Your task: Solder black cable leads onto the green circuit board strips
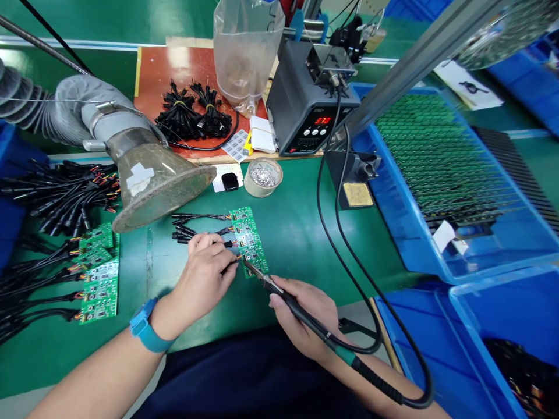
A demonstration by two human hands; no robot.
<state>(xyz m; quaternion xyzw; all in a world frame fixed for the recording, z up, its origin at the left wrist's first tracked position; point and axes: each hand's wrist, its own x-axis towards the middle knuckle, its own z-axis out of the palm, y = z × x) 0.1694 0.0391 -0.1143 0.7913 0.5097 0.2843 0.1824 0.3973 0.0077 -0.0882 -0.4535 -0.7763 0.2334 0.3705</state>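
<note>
A green circuit board lies on the green mat, with several black cables running off its left edge. My left hand is closed on a black cable at the lower left edge of that board. In my right hand is a soldering iron, gripped like a pen. Its tip points at the board's lower left, close to the wire ends in my left fingers; whether it touches them I cannot tell.
A fume extractor hood hangs at the left, above finished-looking boards with cables. Behind stand a tub of metal bits and a soldering station. The iron stand and blue bins are at the right.
</note>
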